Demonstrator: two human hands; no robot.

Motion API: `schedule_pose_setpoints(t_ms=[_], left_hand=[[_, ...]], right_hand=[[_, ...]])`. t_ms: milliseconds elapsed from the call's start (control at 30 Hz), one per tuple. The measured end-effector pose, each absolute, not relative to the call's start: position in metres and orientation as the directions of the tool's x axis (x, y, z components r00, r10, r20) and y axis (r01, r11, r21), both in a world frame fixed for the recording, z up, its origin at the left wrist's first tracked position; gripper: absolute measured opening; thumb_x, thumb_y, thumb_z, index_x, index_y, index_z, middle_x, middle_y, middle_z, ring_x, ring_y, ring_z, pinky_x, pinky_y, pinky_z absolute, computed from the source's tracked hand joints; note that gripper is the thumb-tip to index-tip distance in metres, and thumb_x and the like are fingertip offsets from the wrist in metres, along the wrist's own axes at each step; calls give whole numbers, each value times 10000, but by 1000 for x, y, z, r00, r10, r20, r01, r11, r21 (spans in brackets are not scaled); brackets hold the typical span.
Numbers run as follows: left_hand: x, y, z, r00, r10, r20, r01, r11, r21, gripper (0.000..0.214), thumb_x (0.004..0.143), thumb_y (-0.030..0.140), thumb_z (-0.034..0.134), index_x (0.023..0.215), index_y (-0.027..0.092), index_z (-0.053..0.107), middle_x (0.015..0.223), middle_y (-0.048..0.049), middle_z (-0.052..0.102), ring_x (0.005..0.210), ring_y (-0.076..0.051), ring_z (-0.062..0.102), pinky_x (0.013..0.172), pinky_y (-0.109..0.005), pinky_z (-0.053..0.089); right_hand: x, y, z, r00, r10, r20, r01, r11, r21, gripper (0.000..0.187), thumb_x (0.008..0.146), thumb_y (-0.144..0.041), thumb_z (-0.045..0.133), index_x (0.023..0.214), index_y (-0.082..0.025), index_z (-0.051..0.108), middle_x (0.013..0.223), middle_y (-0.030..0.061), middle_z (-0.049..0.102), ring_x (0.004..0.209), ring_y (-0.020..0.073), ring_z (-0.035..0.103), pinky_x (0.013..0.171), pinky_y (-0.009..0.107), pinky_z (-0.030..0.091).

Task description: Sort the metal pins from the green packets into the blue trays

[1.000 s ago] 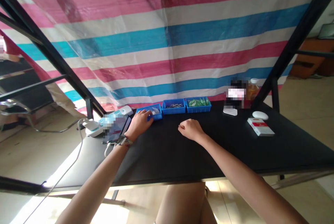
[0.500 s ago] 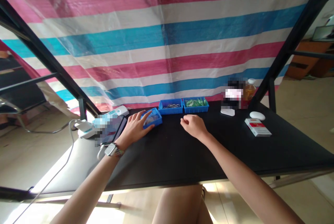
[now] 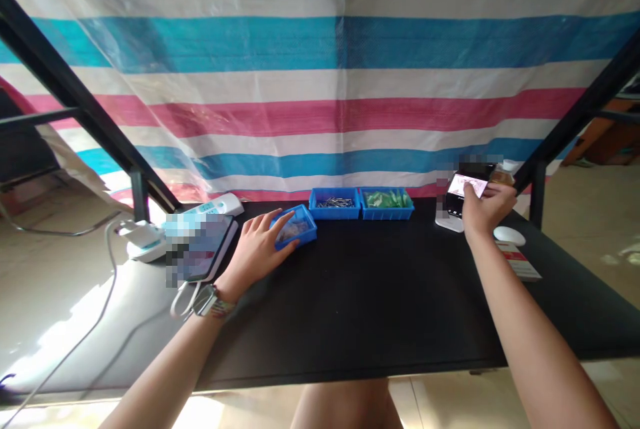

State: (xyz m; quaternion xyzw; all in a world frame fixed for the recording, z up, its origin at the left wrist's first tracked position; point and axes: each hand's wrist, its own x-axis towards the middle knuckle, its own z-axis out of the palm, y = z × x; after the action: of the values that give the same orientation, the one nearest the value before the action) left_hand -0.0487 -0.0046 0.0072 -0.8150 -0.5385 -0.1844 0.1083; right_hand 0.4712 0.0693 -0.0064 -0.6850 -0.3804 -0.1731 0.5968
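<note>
My left hand [image 3: 259,248] lies with spread fingers at the left side of a small blue bin [image 3: 310,237], index finger and thumb reaching over its rim. Small pale pieces, partly hidden by the fingers, lie inside this bin. At the table's far right, my right hand [image 3: 487,209] is closed around the right edge of a phone [image 3: 456,204] standing on a white stand [image 3: 450,223]. The thumb lies over the lit screen; the other fingers are partly hidden behind the phone.
Behind are a blue bin of metal screws or nails [image 3: 334,214] and another with green packets [image 3: 385,200]. On the left, a tablet-like device [image 3: 207,252] lies beside a white power strip [image 3: 225,204]. A white mouse [image 3: 510,236], a box [image 3: 523,264] and a bottle [image 3: 501,177] are right.
My right hand has moved from the table's middle, where it was a loose fist, right to the phone. My left hand stays at the small bin. The view has shifted slightly.
</note>
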Motion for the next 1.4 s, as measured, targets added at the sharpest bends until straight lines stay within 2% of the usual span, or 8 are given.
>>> schedule_pose_setpoints(t_ms=[100,300,533,1067,1233,1400], left_hand=[[-49,-4,7,357,834,421,914,-405,27,636,1005,572,547,1574,290,510,1518,-132,581,1312,-378,582,1112,-548,435],[-50,-2,5,358,834,420,914,-404,22,618,1005,569,542,1557,291,519,1528,-126,572,1326,-374,570,1126,-546,412],[-51,0,3,351,834,426,911,-410,52,619,992,578,555,1553,318,519,1530,-119,569,1326,-382,568,1133,-559,408],[-51,0,3,351,839,416,915,-401,37,599,997,589,543,1525,307,545,1524,-120,573,1341,-387,557,1134,-554,406],[-52,1,3,354,841,410,916,-400,30,606,1003,598,530,1535,308,525,1528,-119,570,1344,-378,558,1129,-549,407],[-51,0,2,345,842,414,918,-395,39,610,991,590,553,1531,307,524,1513,-125,579,1341,-378,559,1129,-553,404]], right_hand=[[473,84,0,754,202,625,648,-74,-758,466,714,-308,805,969,-261,418,1083,93,607,1173,363,577,1069,556,438],[466,98,9,867,138,480,498,-186,-847,575,684,-384,888,1004,-261,427,1227,149,611,1243,396,579,1107,583,420],[469,99,0,851,123,511,525,-157,-836,528,680,-384,880,926,-270,427,1154,123,649,1202,381,604,1078,561,453],[472,92,-8,801,165,576,594,-98,-798,455,695,-314,825,914,-268,429,1125,99,659,1152,341,627,1051,524,490],[477,89,-11,811,111,575,582,-53,-811,267,838,-254,643,878,-276,380,1012,95,654,1101,316,655,1040,504,495],[485,77,-16,793,91,603,607,-32,-794,169,850,-223,551,880,-272,392,968,67,627,993,276,661,973,475,519]])
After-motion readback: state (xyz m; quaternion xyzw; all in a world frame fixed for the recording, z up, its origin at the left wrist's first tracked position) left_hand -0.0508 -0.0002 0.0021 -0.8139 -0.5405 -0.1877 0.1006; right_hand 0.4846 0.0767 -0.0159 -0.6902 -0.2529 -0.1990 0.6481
